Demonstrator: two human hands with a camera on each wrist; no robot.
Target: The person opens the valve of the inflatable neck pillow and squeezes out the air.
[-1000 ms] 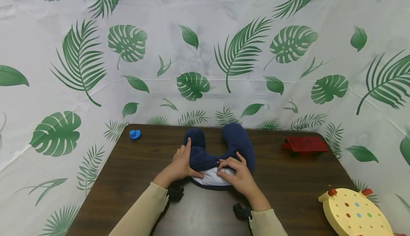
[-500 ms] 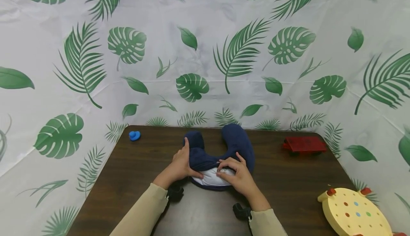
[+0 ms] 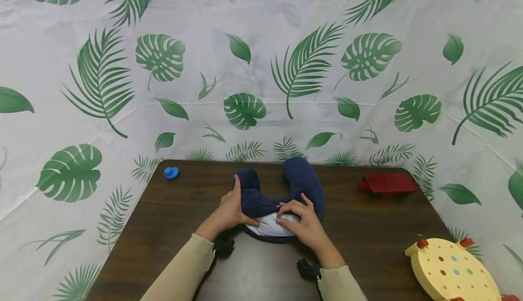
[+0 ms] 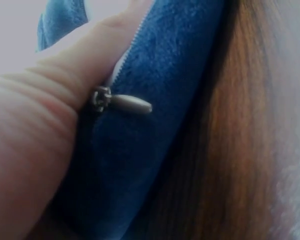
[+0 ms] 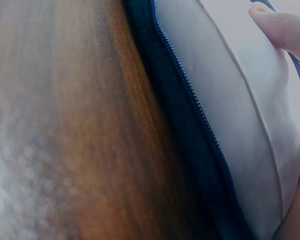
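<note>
A navy U-shaped neck pillow lies on the table, its zipper open along the near edge and the white inner cushion showing. My left hand holds the pillow's left side, forefinger stretched up along it and thumb inside the zipper opening. In the left wrist view the metal zipper slider sits beside that thumb, its pull pointing outward. My right hand curls thumb and forefinger over the right part of the opening, pinching there; the pinched bit is mostly hidden. Blue zipper teeth edge the opening in the right wrist view.
A small blue toy sits at the table's far left corner. Far right stands a red toy vehicle. A yellow round pegboard-like piece with red feet is at the near right. Leaf-patterned cloth hangs behind the dark wooden table.
The head view has shifted slightly. Both hands and the neck pillow keep nearly the same positions.
</note>
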